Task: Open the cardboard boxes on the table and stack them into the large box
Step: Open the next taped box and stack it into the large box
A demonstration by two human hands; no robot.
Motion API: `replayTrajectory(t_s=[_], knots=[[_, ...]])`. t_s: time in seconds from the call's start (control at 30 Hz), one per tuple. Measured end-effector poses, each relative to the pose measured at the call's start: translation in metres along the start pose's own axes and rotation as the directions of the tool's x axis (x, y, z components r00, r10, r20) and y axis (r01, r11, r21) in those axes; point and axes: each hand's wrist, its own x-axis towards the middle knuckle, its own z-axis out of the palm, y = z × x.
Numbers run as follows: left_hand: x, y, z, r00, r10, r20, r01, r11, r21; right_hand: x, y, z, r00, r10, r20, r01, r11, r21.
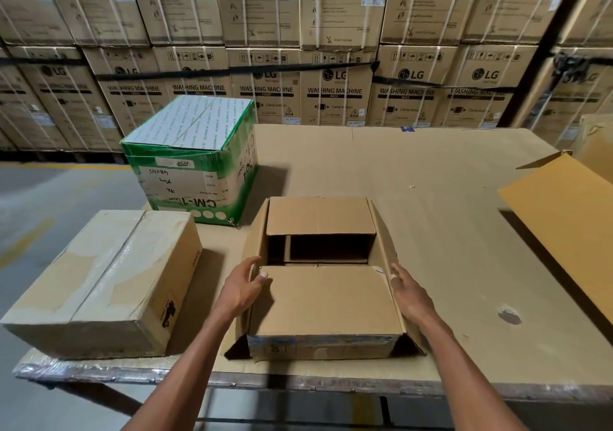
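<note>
A brown cardboard box (323, 301) stands in front of me on the table, its two inner flaps partly folded down and a dark gap between them. Its side flaps stick out left and right. My left hand (243, 286) is at the box's left edge, thumb touching the near flap's corner, fingers spread. My right hand (409, 293) rests flat against the right side flap. A taped brown box (102, 281) lies to the left, sealed. Behind it stands a green and white box (195, 158), also sealed. The large box (570, 218) shows only an open flap at the right edge.
The table (431, 181) is covered with cardboard sheet with a torn hole (509, 316) near the right front. Stacked washing machine cartons (335, 92) form a wall behind the table. Grey floor lies to the left.
</note>
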Motion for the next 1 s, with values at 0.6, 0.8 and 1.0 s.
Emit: replayTrajectory(t_s=[0.6,0.8,1.0], knots=[[-0.015,0.112,-0.023,0.955,0.296,-0.004,-0.250,0.813,0.525,-0.007,0.008,-0.002,0.996,0.056,-0.065,-0.052,0.996,0.071],[-0.061,0.123,-0.057,0.865,0.197,0.462,-0.336,0.911,0.241,-0.007,0.006,-0.007,0.999,0.008,-0.038,-0.004,0.994,0.106],[-0.070,0.062,-0.002,0.832,0.002,0.555,-0.377,0.735,0.563,-0.017,0.001,-0.005,1.000,-0.003,-0.010,0.003,1.000,-0.029]])
